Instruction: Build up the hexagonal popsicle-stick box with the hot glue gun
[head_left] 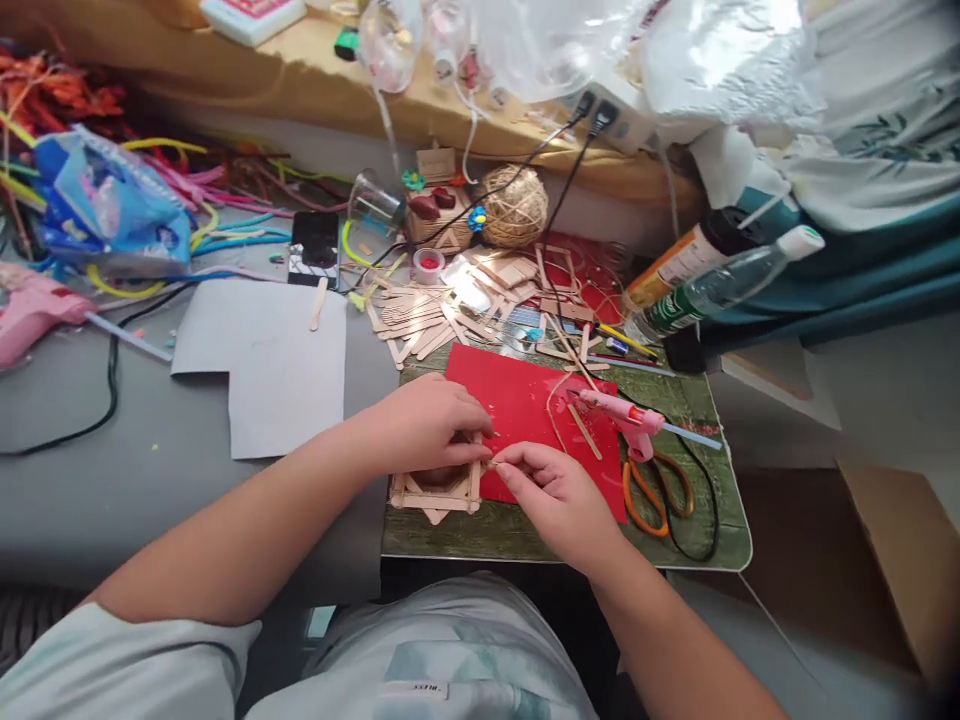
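Observation:
A small square frame of wooden craft sticks (439, 503) lies near the table's front edge, with a darker hollow in its middle. My left hand (431, 425) reaches over its far side, fingers curled down onto it and partly hiding it. At the frame's right edge, my right hand (555, 495) pinches thumb and forefinger together on something small and tan, too tiny to name. Beneath and beyond both hands is a red sheet (517, 395). On that sheet lie a thin loop of twine (553, 408) and a loose craft stick (585, 432).
To the right are a pink glue gun (626, 415), orange-handled scissors (649, 500) and a bottle (720, 285). Craft sticks (420, 315) are heaped behind the sheet, near a twine ball (516, 205). Grey card (289, 370) and another glue gun (37, 315) lie left.

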